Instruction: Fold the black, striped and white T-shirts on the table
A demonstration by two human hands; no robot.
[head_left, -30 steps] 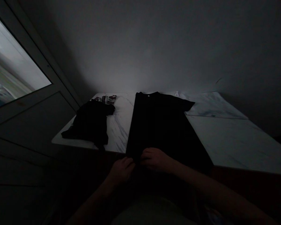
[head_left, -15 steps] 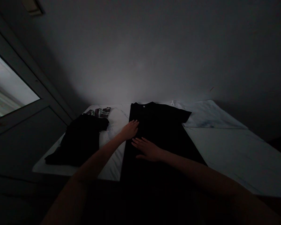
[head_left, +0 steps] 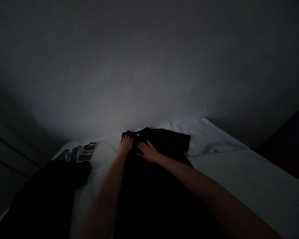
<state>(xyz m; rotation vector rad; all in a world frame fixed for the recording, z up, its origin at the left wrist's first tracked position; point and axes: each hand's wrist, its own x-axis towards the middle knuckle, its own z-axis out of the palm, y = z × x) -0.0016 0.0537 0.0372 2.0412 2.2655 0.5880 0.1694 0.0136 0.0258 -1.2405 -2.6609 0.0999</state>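
Note:
A black T-shirt [head_left: 149, 192] lies spread on a pale sheet, its neckline toward the wall and a small label showing inside the collar. One short sleeve points right; the left side ends in a straight edge, with no sleeve showing there. My left hand [head_left: 126, 144] rests on the shirt's upper left edge, just below the collar, fingers extended. Beside it on the chest, my right hand [head_left: 148, 152] lies flat with its fingers spread. Neither hand grips the cloth. The shirt's lower part fades into darkness.
Dark clothing [head_left: 45, 196] lies in a heap on the left, with a striped patterned cloth [head_left: 77, 152] at its far end. A whitish cloth [head_left: 206, 139] is on the right. The pale sheet [head_left: 241, 182] reaches a grey wall [head_left: 139, 66]. The room is dim.
Both hands have slid up the T-shirt toward the collar. The view has shifted, so the door on the left is mostly out of sight.

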